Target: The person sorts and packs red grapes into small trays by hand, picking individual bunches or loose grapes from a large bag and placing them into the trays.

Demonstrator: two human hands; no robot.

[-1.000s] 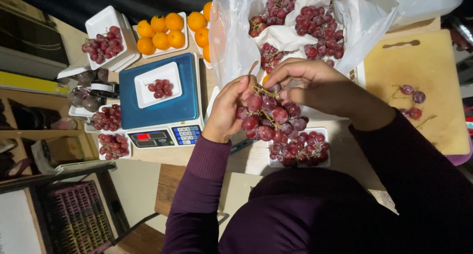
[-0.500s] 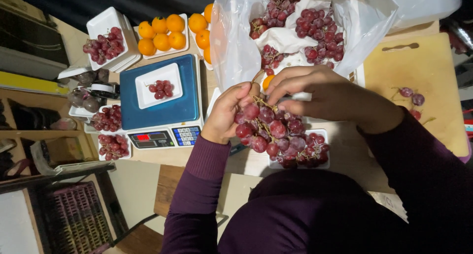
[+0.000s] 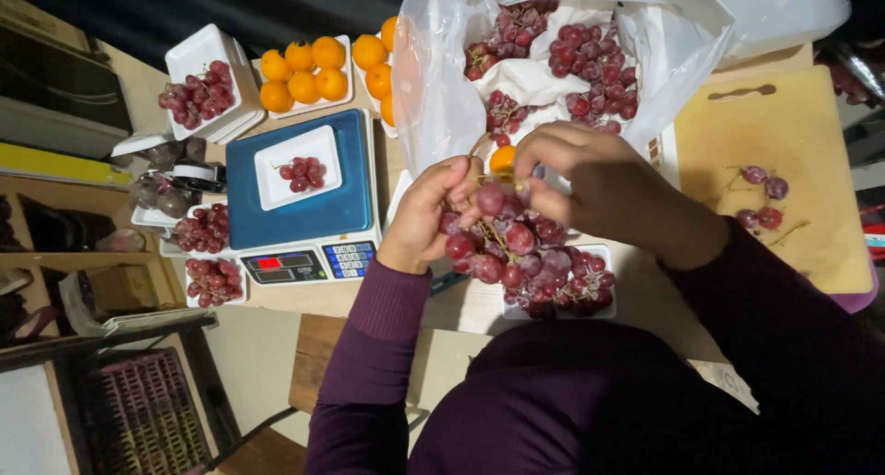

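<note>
My left hand (image 3: 426, 219) grips a bunch of red grapes (image 3: 516, 254) from its left side, above a white foam tray (image 3: 604, 304) that the bunch partly rests in. My right hand (image 3: 590, 184) pinches the top of the same bunch at the stem. Just behind my hands a clear plastic bag (image 3: 442, 88) lies open with more red grapes (image 3: 581, 60) inside. To the left stands a blue scale (image 3: 355, 189) carrying a white tray with a few grapes (image 3: 302, 171).
Trays of oranges (image 3: 304, 69) sit behind the scale. Several small trays of grapes (image 3: 198, 95) and dark fruit line the left edge. A yellow cutting board (image 3: 793, 152) at right holds loose grapes (image 3: 761, 198). A purple crate (image 3: 138, 420) stands below left.
Both hands have lifted the grape bunch slightly and my right hand has shifted its pinch toward the stem at the top. The scale and trays have not moved.
</note>
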